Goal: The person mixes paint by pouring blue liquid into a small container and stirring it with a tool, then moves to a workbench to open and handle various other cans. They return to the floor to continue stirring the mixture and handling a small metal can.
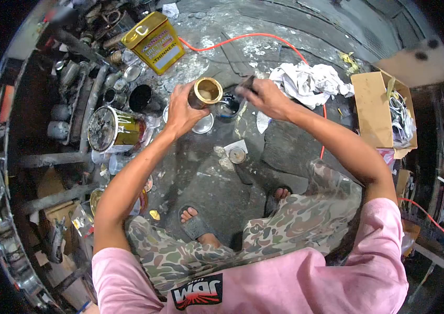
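Observation:
My left hand (182, 111) is wrapped round an open tin (208, 93) with a golden rim and pale stuff inside, its mouth tilted toward me. To its right, my right hand (266, 98) has its fingers closed on a small dark object (246, 83), blurred and too unclear to name. Between and just below the hands, a dark cup (228, 106) with a shiny inside stands on the floor. A round metal lid (203, 124) lies below the tin.
A yellow thinner can (157, 46) stands at the upper left, with a large paint bucket (103, 130) below it. White cloths (306, 81), an orange hose (264, 35) and a cardboard box (373, 109) are to the right. A small round container (237, 154) sits before my feet.

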The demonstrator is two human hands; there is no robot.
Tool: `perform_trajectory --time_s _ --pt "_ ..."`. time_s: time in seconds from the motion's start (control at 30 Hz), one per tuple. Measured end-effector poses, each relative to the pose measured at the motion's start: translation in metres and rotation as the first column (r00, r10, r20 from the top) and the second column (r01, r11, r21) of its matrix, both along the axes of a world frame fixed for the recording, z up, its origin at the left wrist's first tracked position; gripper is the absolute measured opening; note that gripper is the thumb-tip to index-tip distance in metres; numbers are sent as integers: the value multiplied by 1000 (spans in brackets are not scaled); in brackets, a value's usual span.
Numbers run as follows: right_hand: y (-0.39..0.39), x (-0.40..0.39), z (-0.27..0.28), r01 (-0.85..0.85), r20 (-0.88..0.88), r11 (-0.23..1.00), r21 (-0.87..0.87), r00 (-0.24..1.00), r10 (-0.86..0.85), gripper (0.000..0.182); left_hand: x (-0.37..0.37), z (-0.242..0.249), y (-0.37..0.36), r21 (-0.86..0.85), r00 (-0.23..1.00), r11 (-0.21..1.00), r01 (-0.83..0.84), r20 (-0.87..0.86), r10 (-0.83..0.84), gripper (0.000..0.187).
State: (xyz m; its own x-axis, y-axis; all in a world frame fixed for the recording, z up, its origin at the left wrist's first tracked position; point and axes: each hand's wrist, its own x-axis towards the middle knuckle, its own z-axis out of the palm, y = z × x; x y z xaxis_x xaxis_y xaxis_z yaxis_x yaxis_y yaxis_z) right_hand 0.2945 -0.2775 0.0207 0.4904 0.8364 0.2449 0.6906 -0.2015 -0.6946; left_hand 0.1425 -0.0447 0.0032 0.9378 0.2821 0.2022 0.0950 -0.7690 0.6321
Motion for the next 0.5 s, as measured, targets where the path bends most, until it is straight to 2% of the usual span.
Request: perform_trajectory --time_s 0.03,0.13,0.2,0.3,0.33,0.37,0.43,0.47,0.5 --pt "-2 -3 0 -28 33 999 -45 999 30 49 2 -1 0 -2 1000 1000 11 1 -11 81" --pt "0 0 -11 29 -80 998 -57 996 -34 50 3 -5 -1 14 999 1000 14 48 -14 81" --pt "2 4 -7 82 1 994 -76 997 -82 46 1 -4 -3 -5 999 1000 13 46 -12 81" --pt "1 -8 8 39 42 992 -118 999 -35 50 2 -2 -2 17 997 999 27 67 -28 81" --pt "0 -8 15 65 -96 977 -202 992 -86 48 2 -3 -3 -5 998 1000 19 61 -19 81" --pt "1 -9 19 61 -100 977 -202 992 -82 48 0 -3 -3 -27 999 1000 7 53 -6 81" --pt "3 -8 23 89 -81 991 -105 992 -97 47 -3 -3 -3 -17 999 1000 -5 39 5 81" --pt "8 -1 -5 -8 -42 995 98 999 12 45 -2 -2 -3 -4 999 1000 -9 33 9 81" --pt "7 1 -3 -4 -38 995 99 999 8 45 -1 -3 -2 -2 999 1000 -5 36 5 81"
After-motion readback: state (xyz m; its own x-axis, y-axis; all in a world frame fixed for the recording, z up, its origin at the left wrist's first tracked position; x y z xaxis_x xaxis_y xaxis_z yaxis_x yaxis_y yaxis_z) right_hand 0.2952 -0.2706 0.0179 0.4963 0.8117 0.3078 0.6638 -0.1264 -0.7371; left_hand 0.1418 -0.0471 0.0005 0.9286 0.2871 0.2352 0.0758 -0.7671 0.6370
